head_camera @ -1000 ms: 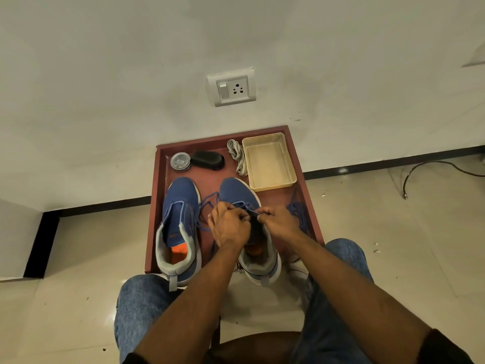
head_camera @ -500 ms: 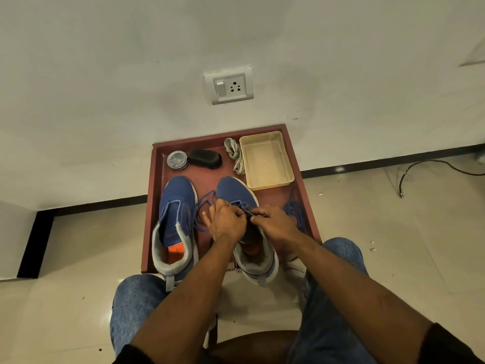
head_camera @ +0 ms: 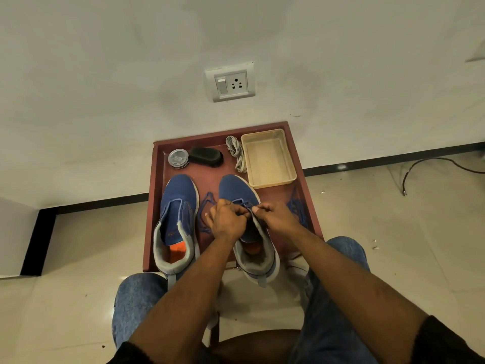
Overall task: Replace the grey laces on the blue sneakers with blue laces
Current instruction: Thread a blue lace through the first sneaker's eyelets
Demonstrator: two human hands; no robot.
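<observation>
Our left hand (head_camera: pixel 226 219) and right hand (head_camera: pixel 274 215), fingers curled, have closed together, pinching the blue lace (head_camera: pixel 246 205) over the right sneaker (head_camera: pixel 237 191). We judge threading under way; grey laces (head_camera: pixel 237 153) lie by the tray's (head_camera: pixel 154 206) far edge.

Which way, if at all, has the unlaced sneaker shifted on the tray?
No. The unlaced sneaker lies as before, its toe just short of the round tin, beside the tray's left wall.
</observation>
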